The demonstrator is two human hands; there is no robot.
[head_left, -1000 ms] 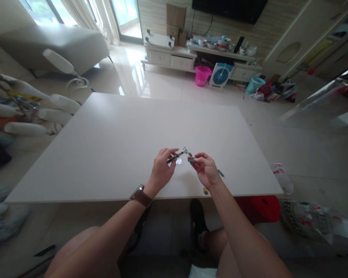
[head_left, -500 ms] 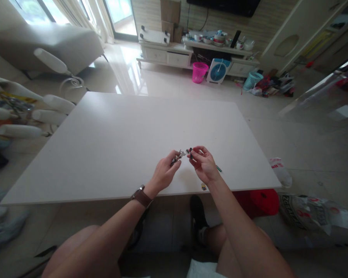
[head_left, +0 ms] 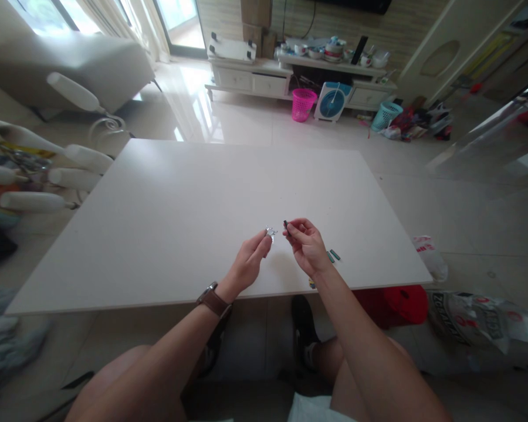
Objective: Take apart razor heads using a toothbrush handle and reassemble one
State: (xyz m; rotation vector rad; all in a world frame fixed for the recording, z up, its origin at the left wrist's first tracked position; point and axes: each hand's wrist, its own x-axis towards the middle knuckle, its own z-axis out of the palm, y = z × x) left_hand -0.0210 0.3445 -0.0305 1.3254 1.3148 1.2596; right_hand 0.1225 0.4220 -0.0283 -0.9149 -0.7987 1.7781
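Both my hands hover over the near edge of a white table (head_left: 180, 205). My left hand (head_left: 250, 261), with a brown watch at the wrist, is closed on a small silvery metal tool (head_left: 270, 231) whose tip pokes out above the fingers. My right hand (head_left: 305, 246) pinches a small dark piece (head_left: 286, 224) between thumb and fingertips, a few centimetres right of the tool's tip. Two little green pieces (head_left: 333, 255) lie on the table just right of my right wrist. A tiny yellow item (head_left: 311, 285) sits at the table's edge.
White chair backs (head_left: 70, 170) stand at the table's left. On the floor to the right lie a red object (head_left: 400, 305) and plastic bags (head_left: 475, 325). Far behind are a TV cabinet (head_left: 290, 76), a pink basket (head_left: 304, 104) and a blue fan (head_left: 332, 101).
The hands have drawn slightly apart. The metal tool, earlier reaching across to the right hand's piece, is now mostly hidden in my left hand. The camera has tilted down a little.
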